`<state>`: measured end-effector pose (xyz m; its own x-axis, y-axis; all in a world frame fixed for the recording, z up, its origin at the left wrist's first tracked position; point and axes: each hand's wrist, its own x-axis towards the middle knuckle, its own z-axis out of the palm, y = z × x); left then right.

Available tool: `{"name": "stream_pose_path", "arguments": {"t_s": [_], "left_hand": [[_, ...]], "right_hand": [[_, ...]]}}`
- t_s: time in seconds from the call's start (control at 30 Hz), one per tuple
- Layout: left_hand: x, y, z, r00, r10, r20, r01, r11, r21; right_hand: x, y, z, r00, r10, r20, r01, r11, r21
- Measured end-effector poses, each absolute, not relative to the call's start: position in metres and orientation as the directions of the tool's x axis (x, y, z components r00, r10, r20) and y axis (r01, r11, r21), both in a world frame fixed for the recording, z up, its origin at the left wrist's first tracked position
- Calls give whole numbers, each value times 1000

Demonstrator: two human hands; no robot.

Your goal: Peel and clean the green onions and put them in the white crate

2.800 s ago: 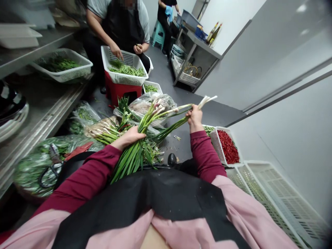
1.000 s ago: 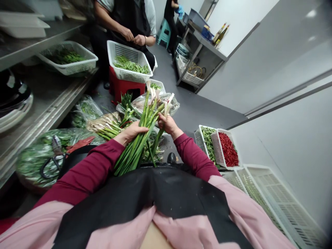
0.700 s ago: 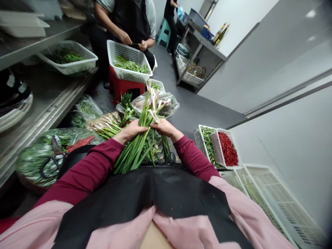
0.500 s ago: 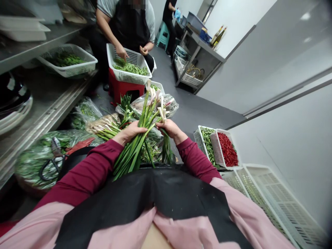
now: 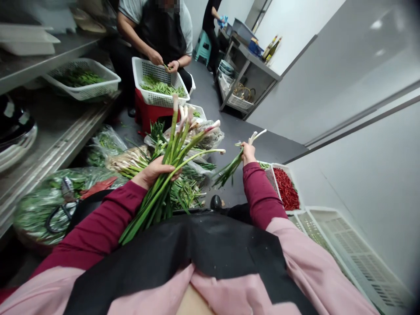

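Observation:
My left hand (image 5: 157, 171) is closed round a thick bunch of green garlic (image 5: 173, 146), its pale bulb ends up and its leaves hanging over my black apron (image 5: 210, 238). One stalk leans out of the bunch to the right. Out to the right, my right hand (image 5: 248, 153) grips a smaller bunch of green garlic (image 5: 229, 168), white ends pointing up and right, leaves trailing down to the left. Between the hands, a heap of leafy trimmings (image 5: 187, 192) lies low down. More green garlic (image 5: 131, 161) lies in a pile left of my left hand.
Opposite me a seated person handles greens over a white basket (image 5: 160, 94) on a red stool (image 5: 147, 116). Scissors (image 5: 64, 214) rest on bagged greens (image 5: 36, 205) at left, beside a metal shelf (image 5: 65, 153). A basket of red chillies (image 5: 287, 188) stands at right.
My right hand has moved away to the right with a small bunch, apart from the left. My left hand has shifted slightly left. The person opposite has brought both hands together.

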<state>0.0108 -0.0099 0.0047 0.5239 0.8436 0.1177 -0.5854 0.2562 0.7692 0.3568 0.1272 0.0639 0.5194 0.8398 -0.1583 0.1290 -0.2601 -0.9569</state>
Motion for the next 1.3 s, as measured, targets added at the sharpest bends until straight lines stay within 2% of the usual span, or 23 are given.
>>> {"name": "stream_pose_path", "arguments": {"t_s": [0.13,0.2,0.3,0.33,0.4,0.47,0.53,0.57,0.63,0.73,0.83,0.93,1.07,1.3], "left_hand": [[0,-12,7,497,857,133,-600,229,767],[-3,-12,8,489,864,122,-590,225,775],[-4,-11,8,475,873,111,-568,208,797],[-4,-11,7,471,875,116,-559,194,806],[-2,-9,5,466,874,135,-543,163,824],[-1,-8,3,475,868,148,-515,137,846],[1,-7,1,487,861,147,-480,123,869],[2,-7,1,491,859,143,-466,120,877],[3,-7,0,499,854,145,-454,116,883],[6,-8,0,525,837,156,-446,114,888],[9,-9,0,551,820,155,-451,136,882],[11,-10,0,577,804,142,-441,160,883],[12,-11,1,564,812,150,-493,185,850],[14,-13,1,566,811,151,-531,218,819]], "right_hand": [[356,109,36,478,854,-206,184,-327,-927],[344,94,14,394,881,-263,229,-371,-900],[318,69,-15,263,904,-337,475,-425,-771],[309,63,-20,257,915,-312,584,-404,-704],[296,52,-19,268,951,-155,740,-306,-599],[286,46,-6,234,971,37,787,-167,-594],[277,43,13,197,970,140,744,-55,-666],[272,41,23,176,974,143,698,-22,-716],[263,38,38,134,989,66,566,-22,-824],[249,31,48,34,991,-128,255,-133,-958],[240,26,53,-71,976,-203,-67,-208,-976],[237,27,59,-136,975,-175,-246,-205,-947],[239,28,63,-178,979,-95,-322,-149,-935],[239,22,59,-119,992,-45,-309,-80,-948]]}}
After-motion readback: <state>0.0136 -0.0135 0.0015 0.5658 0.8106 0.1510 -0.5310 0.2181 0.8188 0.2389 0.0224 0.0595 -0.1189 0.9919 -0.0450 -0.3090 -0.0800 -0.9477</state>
